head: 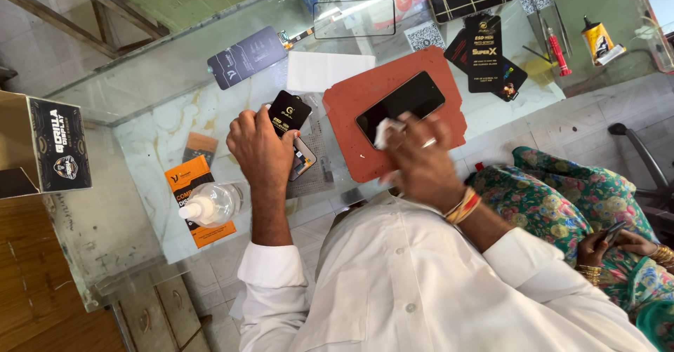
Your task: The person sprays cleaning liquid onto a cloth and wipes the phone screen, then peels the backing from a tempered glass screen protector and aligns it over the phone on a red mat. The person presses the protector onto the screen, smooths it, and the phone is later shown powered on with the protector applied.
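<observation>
Right hand [420, 157], fingers pinching a small white wipe [385, 131] on the dark phone [400, 105] lying on the red mat [393, 117] at 12 o'clock of the tabletop [161, 120] — left hand [258, 145], at 9 o'clock, grips small black packets [290, 113] — light, overlapping strokes likely clean best.

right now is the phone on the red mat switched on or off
Off, as far as shows: the phone lies face up on the red mat, its screen plain black. The right hand holds a white wipe at its near end.
</observation>
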### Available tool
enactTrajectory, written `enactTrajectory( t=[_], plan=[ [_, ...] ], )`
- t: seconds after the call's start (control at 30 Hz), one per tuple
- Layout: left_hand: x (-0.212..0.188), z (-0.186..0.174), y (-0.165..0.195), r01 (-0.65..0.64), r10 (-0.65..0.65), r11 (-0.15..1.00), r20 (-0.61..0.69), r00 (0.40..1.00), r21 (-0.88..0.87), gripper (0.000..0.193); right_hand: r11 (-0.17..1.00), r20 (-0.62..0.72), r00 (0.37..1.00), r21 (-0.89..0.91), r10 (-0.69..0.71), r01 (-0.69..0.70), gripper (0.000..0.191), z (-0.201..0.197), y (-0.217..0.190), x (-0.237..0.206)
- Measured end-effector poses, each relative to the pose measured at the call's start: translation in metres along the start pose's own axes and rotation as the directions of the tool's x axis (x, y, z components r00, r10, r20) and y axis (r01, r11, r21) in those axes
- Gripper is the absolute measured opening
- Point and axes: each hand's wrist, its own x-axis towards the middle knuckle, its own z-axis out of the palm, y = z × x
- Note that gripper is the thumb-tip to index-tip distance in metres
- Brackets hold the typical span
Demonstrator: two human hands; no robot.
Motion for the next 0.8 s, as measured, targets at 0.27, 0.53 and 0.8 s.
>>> enactTrajectory(
  t=[0.27, 0.53, 0.8],
  plan=[
    [0.009, 0.000, 0.000, 0.050, -0.040, 0.993, 0.095, 0.995, -0.105, 0.067, 0.980, 0.041, 0.983, -0.095, 0.179, -0.174, 0.082, -0.019, 0.044, 0.003],
    [0.021, -0.007, 0.005, 0.033, -0.021, 0.995, 0.127, 0.992, -0.092, 0.076, 0.999, 0.078, 0.997, 0.038, 0.006, -0.009, 0.092, 0.020, -0.012, 0.019],
    [0.025, -0.020, 0.012, -0.062, 0.048, 0.988, -0.101, 0.994, -0.138, 0.047, 0.999, 0.143, 0.989, 0.009, -0.033, 0.032, 0.097, -0.011, -0.018, 0.024]
  ],
)
